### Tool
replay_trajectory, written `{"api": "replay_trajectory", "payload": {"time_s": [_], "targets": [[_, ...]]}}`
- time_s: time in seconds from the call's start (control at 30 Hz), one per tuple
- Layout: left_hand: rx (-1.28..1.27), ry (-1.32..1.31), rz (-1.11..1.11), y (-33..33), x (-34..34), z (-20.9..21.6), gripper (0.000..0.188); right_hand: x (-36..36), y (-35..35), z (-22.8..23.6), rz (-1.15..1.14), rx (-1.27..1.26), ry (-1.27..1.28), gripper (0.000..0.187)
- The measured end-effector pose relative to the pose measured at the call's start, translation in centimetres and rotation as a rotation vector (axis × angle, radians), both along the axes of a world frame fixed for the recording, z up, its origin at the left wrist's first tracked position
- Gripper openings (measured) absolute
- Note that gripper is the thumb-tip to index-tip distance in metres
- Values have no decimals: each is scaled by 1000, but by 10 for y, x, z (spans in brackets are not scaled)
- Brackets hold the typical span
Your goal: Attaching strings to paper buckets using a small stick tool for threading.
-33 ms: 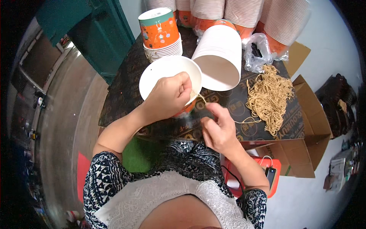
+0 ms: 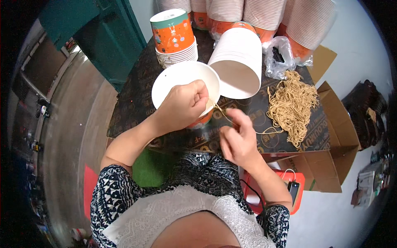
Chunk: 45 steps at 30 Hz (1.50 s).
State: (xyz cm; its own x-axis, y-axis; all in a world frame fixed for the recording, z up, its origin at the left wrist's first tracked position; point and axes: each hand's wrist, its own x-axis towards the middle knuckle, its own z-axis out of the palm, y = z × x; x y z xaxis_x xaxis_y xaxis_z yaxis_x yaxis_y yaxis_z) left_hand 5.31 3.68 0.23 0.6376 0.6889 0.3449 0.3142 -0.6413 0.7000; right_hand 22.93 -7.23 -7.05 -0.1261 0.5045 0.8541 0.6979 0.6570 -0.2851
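A white paper bowl with an orange outside sits near the front of the dark table, its mouth tilted up toward me. Over its right rim, my left hand is closed in a pinch at one end of a short stretch of tan string. Just outside the bowl, my right hand is also closed, thumb and forefinger pinching the string. A loose tail runs from there toward a tangled heap of tan string on the right. The exact hold inside my left fingers is hidden.
A stack of orange and green paper bowls stands behind the bowl. Beside it lies a large white stack on its side. Wrapped bowl stacks line the back. A crumpled plastic bag and open cardboard box are at right.
My right hand has shifted slightly right, and the string at its fingers now lies differently. The bowl has moved a touch to the right; my left hand has barely moved.
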Motion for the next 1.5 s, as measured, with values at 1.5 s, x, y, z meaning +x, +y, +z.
{"api": "replay_trajectory", "payload": {"time_s": [1.5], "targets": [[230,50,-178,-14,-5,6,8,-23,24,6,138,-398,799,7]]}}
